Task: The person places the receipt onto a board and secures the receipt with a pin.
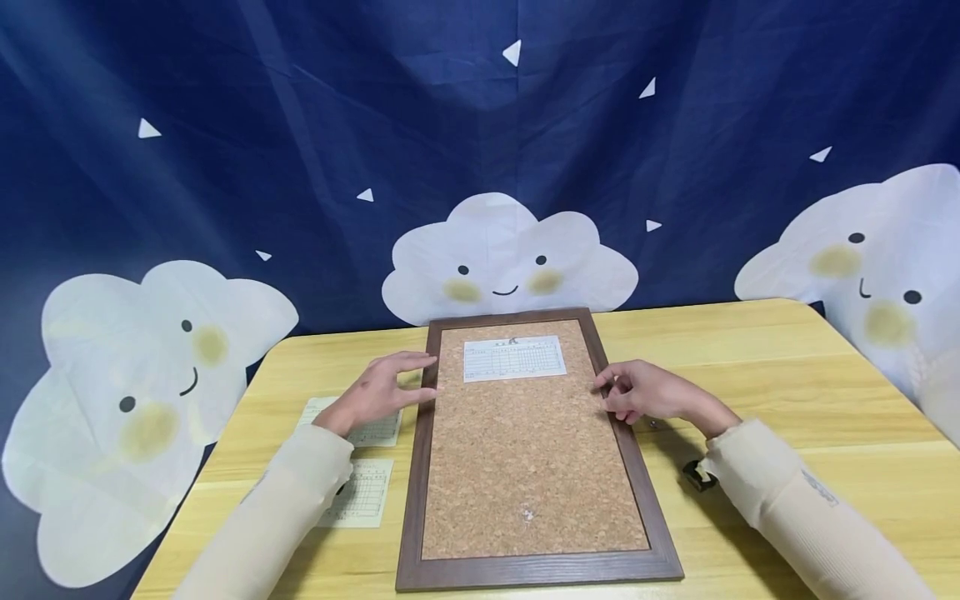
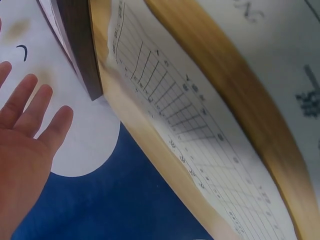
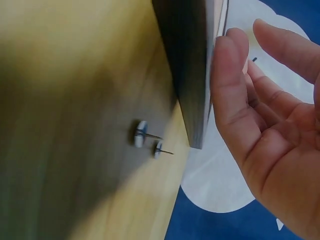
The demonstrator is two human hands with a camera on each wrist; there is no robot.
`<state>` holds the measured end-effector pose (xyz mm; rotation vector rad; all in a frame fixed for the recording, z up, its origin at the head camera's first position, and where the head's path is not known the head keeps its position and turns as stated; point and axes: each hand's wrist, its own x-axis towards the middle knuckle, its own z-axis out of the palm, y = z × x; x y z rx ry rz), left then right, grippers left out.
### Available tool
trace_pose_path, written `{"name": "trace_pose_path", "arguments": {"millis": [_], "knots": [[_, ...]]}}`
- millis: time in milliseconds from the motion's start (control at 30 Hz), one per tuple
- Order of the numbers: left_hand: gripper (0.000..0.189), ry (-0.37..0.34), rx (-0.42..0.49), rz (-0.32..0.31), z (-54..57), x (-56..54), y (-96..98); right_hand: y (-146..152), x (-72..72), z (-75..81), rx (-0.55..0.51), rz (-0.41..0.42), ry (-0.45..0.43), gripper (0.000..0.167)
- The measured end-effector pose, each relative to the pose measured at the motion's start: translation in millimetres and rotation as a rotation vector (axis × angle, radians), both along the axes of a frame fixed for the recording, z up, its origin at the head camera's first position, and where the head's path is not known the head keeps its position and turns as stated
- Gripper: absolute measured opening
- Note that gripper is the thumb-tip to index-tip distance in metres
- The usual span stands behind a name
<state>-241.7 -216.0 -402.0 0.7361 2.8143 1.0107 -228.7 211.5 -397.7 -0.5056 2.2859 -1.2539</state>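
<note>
A cork board (image 1: 525, 467) in a dark brown wooden frame (image 1: 540, 570) lies on the table, its long side running away from me. Near the top of the cork lies a white printed form (image 1: 514, 360) with a ruled table. My left hand (image 1: 378, 390) is at the frame's left side, fingers spread and fairly straight, nothing held. At the right side, my right hand (image 1: 651, 392) has loosely bent fingers at the frame; thumb and forefinger stand apart in the right wrist view. Two thumbtacks (image 3: 141, 134) rest on the table beside the frame there.
Two more printed sheets lie left of the board: a farther one (image 1: 382, 432), partly under my left arm, and a nearer one (image 1: 363, 496). A small shiny spot (image 1: 528, 515) shows low on the cork. Behind the wooden table (image 1: 810, 375) hangs a blue curtain (image 1: 480, 125) with clouds.
</note>
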Motion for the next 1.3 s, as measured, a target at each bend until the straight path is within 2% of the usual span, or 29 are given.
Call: {"name": "trace_pose_path", "arguments": {"millis": [200, 467, 733, 900, 1100, 1300], "knots": [[0.063, -0.016, 0.013, 0.023, 2.5, 2.3, -5.9, 6, 9.1, -4.5, -0.019, -0.008, -0.016, 0.033], [0.064, -0.022, 0.006, 0.056, -0.8, 5.4, -14.2, 13, 18.4, -11.2, -0.013, -0.035, -0.066, 0.034], [0.063, -0.010, -0.003, 0.064, -2.1, 6.7, -22.0, 15, 28.8, -16.2, -0.001, -0.070, -0.010, 0.036], [0.060, -0.017, 0.008, 0.074, -2.0, 6.1, -33.2, 15, 36.2, -17.0, 0.020, -0.095, 0.066, 0.032], [0.060, -0.070, 0.000, 0.101, -5.8, 6.5, -50.5, 14, 42.6, -16.9, 0.042, -0.090, 0.110, 0.032], [0.060, -0.088, -0.028, 0.128, -8.0, 8.5, -69.0, 14, 44.3, -16.3, 0.041, -0.082, 0.120, 0.032]]}}
